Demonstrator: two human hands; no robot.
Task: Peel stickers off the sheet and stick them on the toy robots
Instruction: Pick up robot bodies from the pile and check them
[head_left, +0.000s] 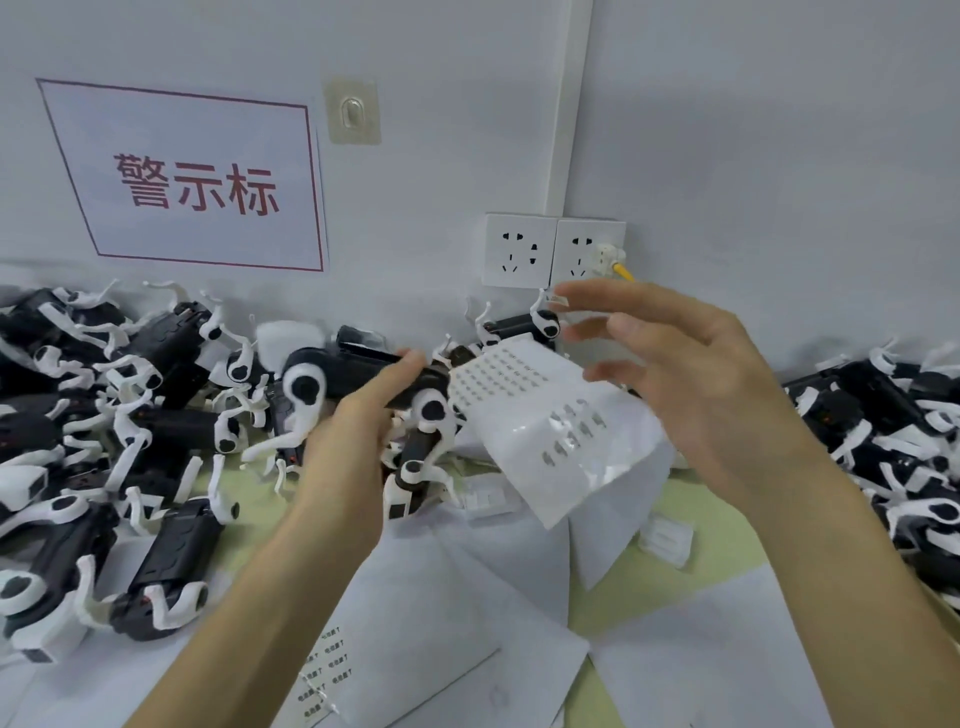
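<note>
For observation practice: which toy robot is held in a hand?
The toy robot at centre, its black body gripped by the left hand; the other robots lie loose in piles.

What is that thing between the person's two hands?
In the head view, a curled white sticker sheet lies between the left hand, gripping a toy robot, and the right hand.

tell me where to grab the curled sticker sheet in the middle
Pinch the sticker sheet by its bare lower corner, coming from the right: that end juts free, has no stickers, and the toy robot in the left hand blocks the left side.
</note>
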